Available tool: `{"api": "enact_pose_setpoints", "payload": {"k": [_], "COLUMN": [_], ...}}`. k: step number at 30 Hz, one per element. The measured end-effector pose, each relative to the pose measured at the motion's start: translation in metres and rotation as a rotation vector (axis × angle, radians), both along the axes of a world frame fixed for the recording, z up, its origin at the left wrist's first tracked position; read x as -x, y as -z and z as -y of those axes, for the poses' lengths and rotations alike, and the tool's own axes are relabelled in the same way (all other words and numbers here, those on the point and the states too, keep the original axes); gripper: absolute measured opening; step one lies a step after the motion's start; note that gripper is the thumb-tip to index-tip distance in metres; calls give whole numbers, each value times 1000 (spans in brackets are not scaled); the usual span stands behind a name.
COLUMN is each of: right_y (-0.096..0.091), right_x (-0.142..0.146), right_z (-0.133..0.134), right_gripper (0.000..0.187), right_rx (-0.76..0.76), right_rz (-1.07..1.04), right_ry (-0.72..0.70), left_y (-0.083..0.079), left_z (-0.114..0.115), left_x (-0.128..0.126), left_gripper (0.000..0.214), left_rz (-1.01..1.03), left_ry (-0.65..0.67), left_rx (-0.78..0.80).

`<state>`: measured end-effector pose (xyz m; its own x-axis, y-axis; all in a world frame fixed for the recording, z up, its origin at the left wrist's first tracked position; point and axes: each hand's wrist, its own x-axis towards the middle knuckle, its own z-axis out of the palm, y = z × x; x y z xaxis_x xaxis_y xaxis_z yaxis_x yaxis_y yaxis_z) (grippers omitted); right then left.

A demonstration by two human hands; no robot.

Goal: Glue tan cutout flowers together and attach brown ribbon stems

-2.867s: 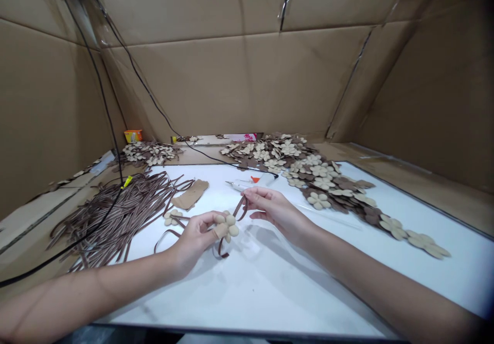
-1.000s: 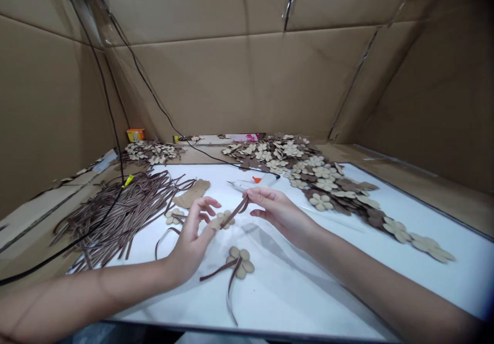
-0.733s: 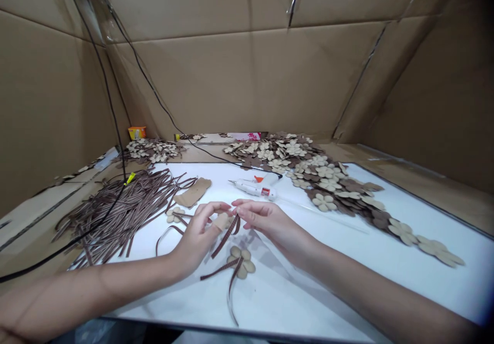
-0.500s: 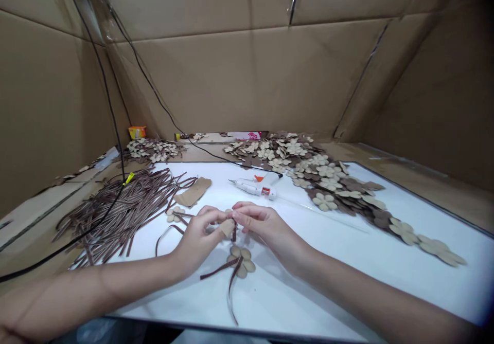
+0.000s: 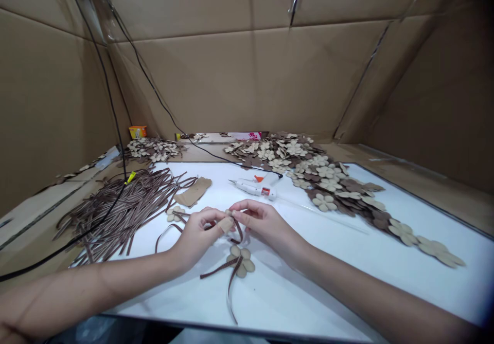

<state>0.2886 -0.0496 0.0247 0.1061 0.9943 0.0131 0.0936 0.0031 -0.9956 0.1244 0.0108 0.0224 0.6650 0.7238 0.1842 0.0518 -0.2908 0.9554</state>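
My left hand (image 5: 206,228) and my right hand (image 5: 257,219) meet over the white board, fingertips closed together. Between them they pinch a beige fabric flower (image 5: 229,213), mostly covered by the fingers. A brown strip (image 5: 238,231) hangs from it beneath my right fingertips. A tan band wraps my left thumb. Just below the hands lies another beige flower (image 5: 247,265) with a dark strip (image 5: 230,287) across it. Left of my left hand rests a smaller-looking flower (image 5: 175,214) with strips, partly hidden behind that hand.
A white glue gun (image 5: 254,187) lies beyond my hands, its cord running back left. Brown strips (image 5: 123,213) are heaped on the left, beside a cardboard scrap (image 5: 193,192). Beige and brown flowers (image 5: 324,172) pile up on the right. Cardboard walls (image 5: 216,82) enclose the table.
The brown strip under my fingers now curves out to the right instead of hanging straight. Both hands stay nearly in place, with small finger shifts. Things on the board have not moved.
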Motion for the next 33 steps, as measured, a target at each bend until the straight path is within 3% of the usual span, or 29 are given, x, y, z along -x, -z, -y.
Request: {"api": "enact_pose_setpoints", "payload": {"k": [6,18,33], "right_y": [-1,-5,-14], "right_x": [-2,2,5], "right_z": [0,4,9], "right_gripper": [28,27,27], "right_rx": [-67,-119,-148], "right_rz": [143,128,186], "right_ry": [23,-33,59], "left_y": [0,5,12], "left_z": [-1,-3,-4], "left_x": [-2,-1,-1], "left_gripper": [23,26,27], "left_rz": [9,36,-5], "left_ry": [-8,64,-53], "left_rx": [8,105,-23]}}
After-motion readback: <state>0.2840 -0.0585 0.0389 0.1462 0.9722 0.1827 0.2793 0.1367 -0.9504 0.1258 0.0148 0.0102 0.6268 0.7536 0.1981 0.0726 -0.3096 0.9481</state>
